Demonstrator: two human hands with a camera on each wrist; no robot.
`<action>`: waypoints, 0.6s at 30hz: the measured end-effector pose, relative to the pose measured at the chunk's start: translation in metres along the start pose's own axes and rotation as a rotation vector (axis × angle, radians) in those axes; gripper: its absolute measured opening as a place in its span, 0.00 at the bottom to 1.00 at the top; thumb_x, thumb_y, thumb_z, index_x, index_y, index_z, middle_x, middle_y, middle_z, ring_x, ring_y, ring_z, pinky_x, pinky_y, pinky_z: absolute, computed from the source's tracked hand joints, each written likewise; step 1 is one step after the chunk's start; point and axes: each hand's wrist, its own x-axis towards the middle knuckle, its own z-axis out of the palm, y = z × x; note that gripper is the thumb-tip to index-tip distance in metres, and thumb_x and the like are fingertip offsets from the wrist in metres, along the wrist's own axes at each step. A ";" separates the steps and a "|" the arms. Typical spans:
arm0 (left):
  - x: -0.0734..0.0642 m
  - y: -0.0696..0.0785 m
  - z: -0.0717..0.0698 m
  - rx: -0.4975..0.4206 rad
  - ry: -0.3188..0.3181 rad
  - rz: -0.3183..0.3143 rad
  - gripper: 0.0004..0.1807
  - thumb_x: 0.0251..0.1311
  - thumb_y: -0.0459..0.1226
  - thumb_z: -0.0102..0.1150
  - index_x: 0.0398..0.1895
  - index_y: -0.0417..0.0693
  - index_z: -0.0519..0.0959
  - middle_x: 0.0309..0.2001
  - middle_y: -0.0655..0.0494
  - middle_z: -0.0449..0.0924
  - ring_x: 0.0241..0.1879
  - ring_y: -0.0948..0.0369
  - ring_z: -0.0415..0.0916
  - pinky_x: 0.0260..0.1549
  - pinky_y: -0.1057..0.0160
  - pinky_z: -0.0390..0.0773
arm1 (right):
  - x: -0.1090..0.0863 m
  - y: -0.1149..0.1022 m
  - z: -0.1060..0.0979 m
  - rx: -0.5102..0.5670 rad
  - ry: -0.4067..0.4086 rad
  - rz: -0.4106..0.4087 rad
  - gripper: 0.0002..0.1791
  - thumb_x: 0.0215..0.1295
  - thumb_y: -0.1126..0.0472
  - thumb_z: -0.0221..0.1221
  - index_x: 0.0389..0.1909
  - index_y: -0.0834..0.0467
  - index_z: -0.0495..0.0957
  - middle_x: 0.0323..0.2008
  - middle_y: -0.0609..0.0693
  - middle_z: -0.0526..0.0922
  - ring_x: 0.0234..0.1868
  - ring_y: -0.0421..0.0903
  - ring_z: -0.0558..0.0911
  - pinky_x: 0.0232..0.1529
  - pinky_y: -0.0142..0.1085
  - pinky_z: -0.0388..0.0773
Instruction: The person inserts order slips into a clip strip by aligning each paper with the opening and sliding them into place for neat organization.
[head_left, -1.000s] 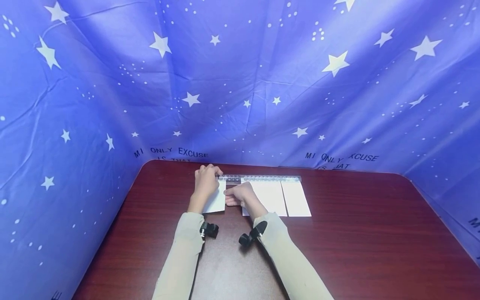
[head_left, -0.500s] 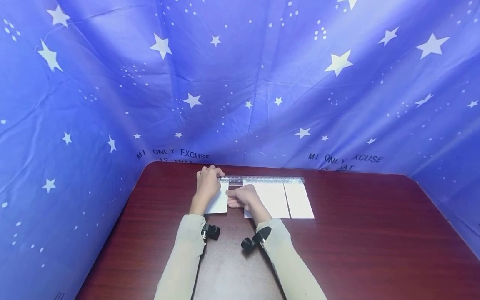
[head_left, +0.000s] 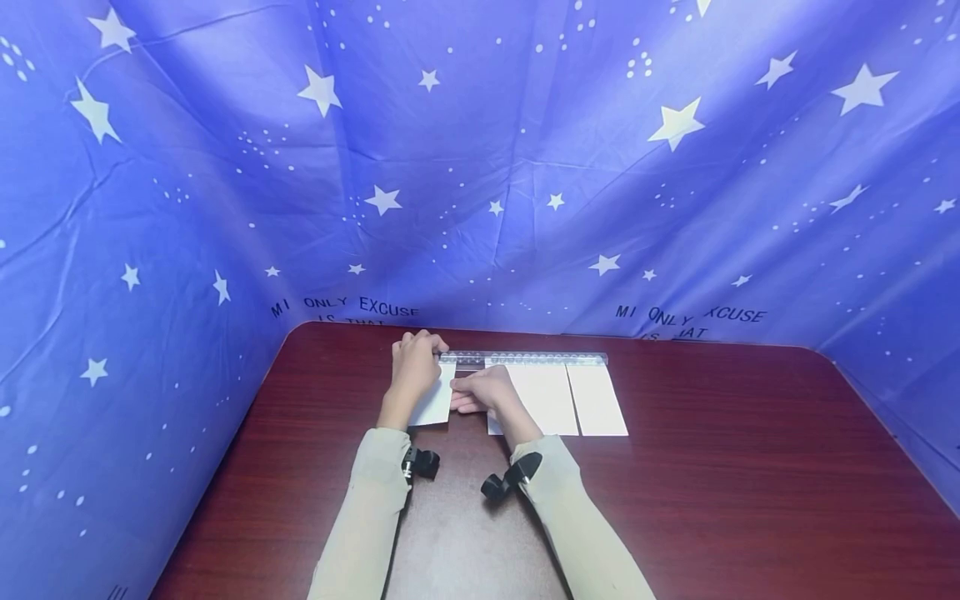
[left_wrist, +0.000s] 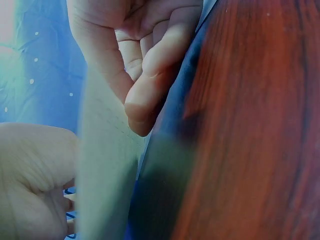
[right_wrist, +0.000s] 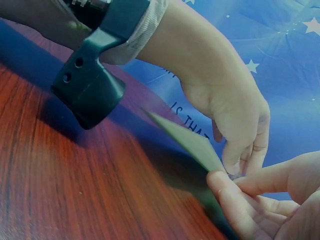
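A clear plastic strip point(head_left: 547, 359) with a row of round marks lies along the far side of several white paper pieces. My left hand point(head_left: 414, 367) grips its left end with bent fingers. Just nearer to me, my right hand point(head_left: 483, 390) pinches the right edge of the left white paper point(head_left: 431, 406) between thumb and fingertips. In the left wrist view this paper point(left_wrist: 105, 165) stands tilted up from the table, a dotted line running across it. From the right wrist view, its edge point(right_wrist: 187, 142) rises toward the right hand's fingertips. The left fingertips are partly hidden.
To the right, a wide white paper point(head_left: 543, 400) and a narrower one point(head_left: 597, 402) lie flat with a thin gap between. The dark red wooden table point(head_left: 712, 467) meets a blue star-patterned curtain point(head_left: 480, 167). Black camera mounts point(head_left: 510, 479) sit on both wrists.
Over the last half second, my right fingertips and the left paper's free edge have shifted slightly left. My left hand keeps its grip on the strip. The head view has shifted a little.
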 end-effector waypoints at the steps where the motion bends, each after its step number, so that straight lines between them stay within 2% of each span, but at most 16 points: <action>1: 0.000 0.000 0.000 -0.001 -0.001 0.000 0.17 0.53 0.22 0.58 0.41 0.46 0.87 0.44 0.49 0.84 0.49 0.47 0.73 0.59 0.46 0.65 | 0.000 0.001 0.000 0.003 0.007 -0.005 0.14 0.65 0.71 0.63 0.46 0.79 0.80 0.15 0.51 0.84 0.16 0.39 0.84 0.21 0.28 0.81; 8: 0.000 0.000 0.001 -0.009 0.017 0.007 0.15 0.56 0.23 0.57 0.41 0.46 0.87 0.45 0.49 0.84 0.49 0.47 0.73 0.58 0.46 0.65 | 0.001 0.000 -0.001 0.030 0.062 -0.002 0.13 0.61 0.75 0.62 0.43 0.81 0.80 0.12 0.51 0.81 0.13 0.39 0.82 0.19 0.29 0.81; 13: -0.001 0.001 0.001 -0.013 0.024 0.009 0.14 0.58 0.23 0.56 0.41 0.45 0.87 0.45 0.48 0.84 0.50 0.46 0.74 0.58 0.45 0.65 | 0.000 -0.002 -0.006 0.031 0.055 0.016 0.13 0.60 0.76 0.62 0.43 0.82 0.79 0.11 0.51 0.81 0.12 0.39 0.82 0.19 0.29 0.81; 18: -0.001 0.001 0.001 -0.011 0.024 0.000 0.14 0.58 0.23 0.57 0.41 0.45 0.87 0.46 0.49 0.84 0.50 0.47 0.74 0.59 0.46 0.65 | 0.000 -0.004 -0.011 -0.015 0.033 0.017 0.13 0.61 0.72 0.64 0.42 0.79 0.81 0.14 0.51 0.83 0.14 0.40 0.83 0.20 0.30 0.82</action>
